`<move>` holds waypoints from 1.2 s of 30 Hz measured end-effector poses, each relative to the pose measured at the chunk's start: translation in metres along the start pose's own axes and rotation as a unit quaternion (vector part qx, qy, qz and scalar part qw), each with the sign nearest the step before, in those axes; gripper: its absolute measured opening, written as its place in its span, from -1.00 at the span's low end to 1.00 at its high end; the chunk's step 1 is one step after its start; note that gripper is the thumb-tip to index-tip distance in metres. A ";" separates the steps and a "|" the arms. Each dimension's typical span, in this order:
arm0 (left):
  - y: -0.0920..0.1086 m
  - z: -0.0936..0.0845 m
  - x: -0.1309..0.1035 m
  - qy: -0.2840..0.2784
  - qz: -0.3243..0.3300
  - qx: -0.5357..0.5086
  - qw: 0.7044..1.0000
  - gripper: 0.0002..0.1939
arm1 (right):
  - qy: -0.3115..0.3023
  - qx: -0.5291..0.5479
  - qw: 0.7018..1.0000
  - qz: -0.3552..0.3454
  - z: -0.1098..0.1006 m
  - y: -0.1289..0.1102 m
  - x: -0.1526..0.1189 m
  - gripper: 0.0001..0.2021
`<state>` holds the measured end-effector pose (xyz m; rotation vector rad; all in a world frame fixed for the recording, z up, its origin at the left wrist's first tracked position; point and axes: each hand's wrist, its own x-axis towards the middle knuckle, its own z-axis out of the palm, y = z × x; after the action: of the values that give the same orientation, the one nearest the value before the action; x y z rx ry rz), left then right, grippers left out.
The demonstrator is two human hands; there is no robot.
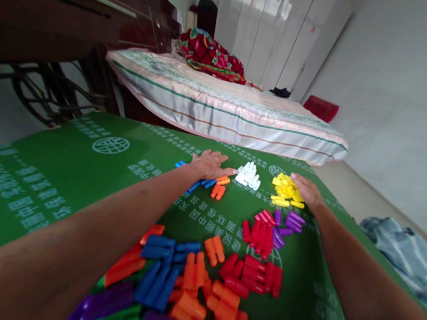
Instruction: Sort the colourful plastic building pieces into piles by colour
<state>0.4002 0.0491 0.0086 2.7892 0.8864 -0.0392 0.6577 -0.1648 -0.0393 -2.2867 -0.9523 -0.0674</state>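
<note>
My left hand point(209, 165) lies with fingers spread over blue pieces point(207, 183) and beside small orange pieces point(219, 191). Its thumb points at a white pile point(248, 175). Against the right side of a yellow pile point(287, 188) rests my right hand point(307, 189), its fingers partly hidden and seeming to touch the pile. Purple pieces point(294, 221) and red pieces point(262, 234) lie nearer, between my arms. Closest to me is a mixed heap of orange point(194, 271), blue point(158, 284), purple and green pieces.
The green board point(88, 180) with pale printing carries all the pieces. Beyond it stands a bed point(212, 107) with a red floral blanket point(211, 57). A dark wooden cabinet point(129, 23) is at left, and checked cloth point(401, 253) lies at right.
</note>
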 end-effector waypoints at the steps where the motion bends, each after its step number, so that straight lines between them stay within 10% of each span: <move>1: 0.004 0.000 0.002 -0.009 0.009 0.005 1.000 -0.11 | -0.018 0.026 0.999 -0.009 0.005 -0.002 0.003 -0.56; 16: 0.037 0.007 0.013 -0.041 0.182 0.004 0.982 -0.20 | -0.140 0.190 0.962 -0.138 0.049 -0.079 -0.009 -0.69; 36: -0.004 -0.022 -0.202 -0.066 0.137 -0.223 0.963 -0.64 | -0.346 0.437 0.829 -0.047 0.029 -0.216 -0.168 -0.54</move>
<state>0.2314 -0.0579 0.0475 2.4214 0.4074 0.0173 0.3884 -0.1382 0.0093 -1.3699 -1.1158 1.0137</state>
